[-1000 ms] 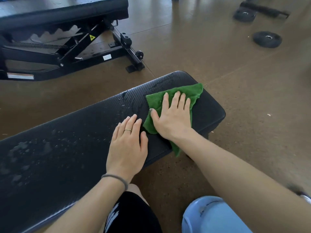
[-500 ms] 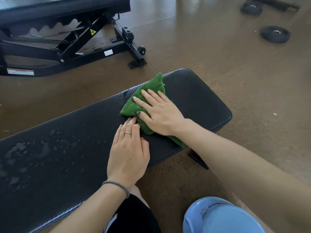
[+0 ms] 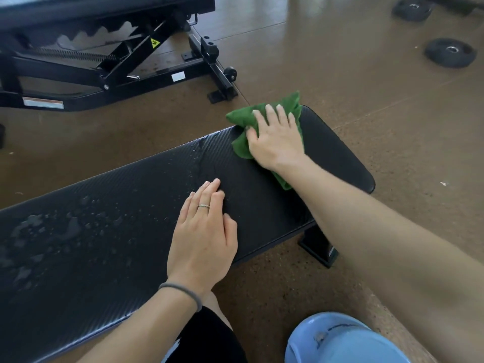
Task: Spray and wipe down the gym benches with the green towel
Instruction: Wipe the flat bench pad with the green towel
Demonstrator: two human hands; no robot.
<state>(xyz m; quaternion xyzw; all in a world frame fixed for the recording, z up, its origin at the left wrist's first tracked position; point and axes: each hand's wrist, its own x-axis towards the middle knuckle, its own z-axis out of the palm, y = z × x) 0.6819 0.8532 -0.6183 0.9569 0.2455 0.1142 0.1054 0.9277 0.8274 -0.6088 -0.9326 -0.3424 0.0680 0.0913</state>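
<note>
Right hand [image 3: 277, 138] pressing green towel [image 3: 242, 117] (bunched), bench [image 3: 125, 205], label [image 3: 43, 102] seemingly unreadable

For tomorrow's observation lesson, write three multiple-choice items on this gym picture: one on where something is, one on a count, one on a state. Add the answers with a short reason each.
1. Where is the green towel?
A. at the far edge of the flat bench, near its right end
B. on the floor
C. on the adjustable bench

2. How many weight plates lie on the floor at upper right?
A. none
B. two
C. five

3. What is the surface of the flat bench's left part like?
A. dry
B. covered by a cloth
C. wet with droplets

Answers:
1 A: the right hand presses the towel there.
2 B: one weight plate and a second plate show.
3 C: droplets bead there, left of the left hand.
</note>
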